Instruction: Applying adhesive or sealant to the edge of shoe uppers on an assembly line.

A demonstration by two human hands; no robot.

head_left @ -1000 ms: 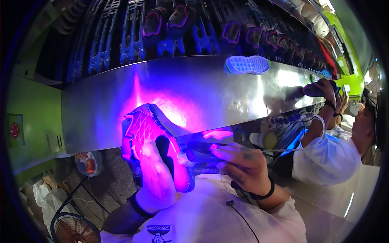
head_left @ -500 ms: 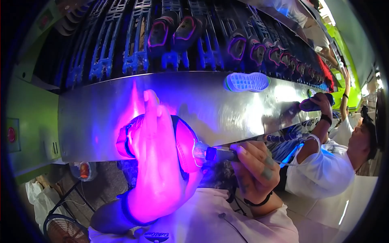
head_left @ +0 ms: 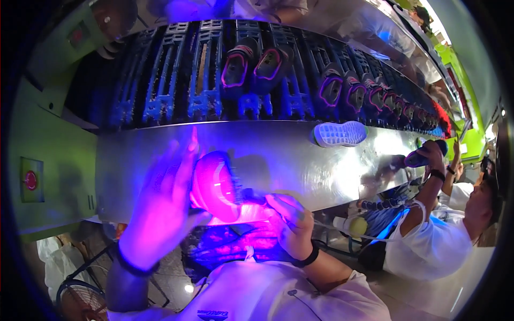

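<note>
A shoe [head_left: 212, 182], lit strongly pink and purple and smeared by motion, is tilted over the near edge of the metal bench. My left hand [head_left: 167, 190] holds it from the left side, with long fingers pointing up along it and the thumb low against its edge. My right hand [head_left: 292, 222] grips a dark-handled brush [head_left: 256, 197] between thumb and fingers. The brush's tip reaches the right side of the shoe; the exact contact is blurred. What lies behind the shoe is hidden.
A pale shoe sole [head_left: 340, 134] lies on the bench [head_left: 278, 155] near its back edge. Behind it, a rack of blue slats [head_left: 206, 101] carries several dark shoes [head_left: 270, 63] with pink-lit rims. On the right a co-worker [head_left: 428, 230] holds a dark shoe. A fan [head_left: 80, 299] stands lower left.
My left hand has shifted left and no longer covers the shoe's front. The shoe has turned in it. My right hand and the brush moved left, and the view has tilted upward.
</note>
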